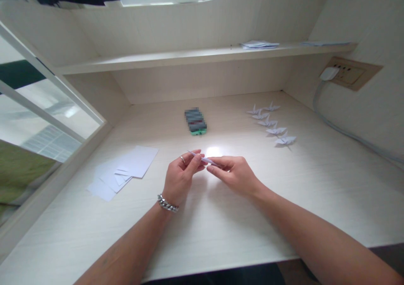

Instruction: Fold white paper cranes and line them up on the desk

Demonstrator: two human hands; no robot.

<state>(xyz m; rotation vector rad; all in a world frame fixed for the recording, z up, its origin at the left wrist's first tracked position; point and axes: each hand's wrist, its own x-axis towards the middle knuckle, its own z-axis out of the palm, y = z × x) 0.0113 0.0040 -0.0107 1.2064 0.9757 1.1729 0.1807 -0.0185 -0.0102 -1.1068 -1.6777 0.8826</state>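
A small, narrow piece of folded white paper (208,161) is held just above the desk, pinched from both sides. My left hand (181,173), with a ring and a chain bracelet, grips its left part between thumb and fingers. On the other end, my right hand (235,173) closes its thumb and forefinger. The fingers hide part of the folds. Several white paper cranes (268,123) stand in a slanting row at the back right. Loose white paper sheets (139,161) lie overlapping to the left of my hands.
Behind my hands lies a dark, blurred-out object with a green end (198,131). A shelf (176,62) crosses the back, bearing a stack of paper (259,45). A white plug (329,73) sits in the wall socket, its cable (347,133) running down the right side.
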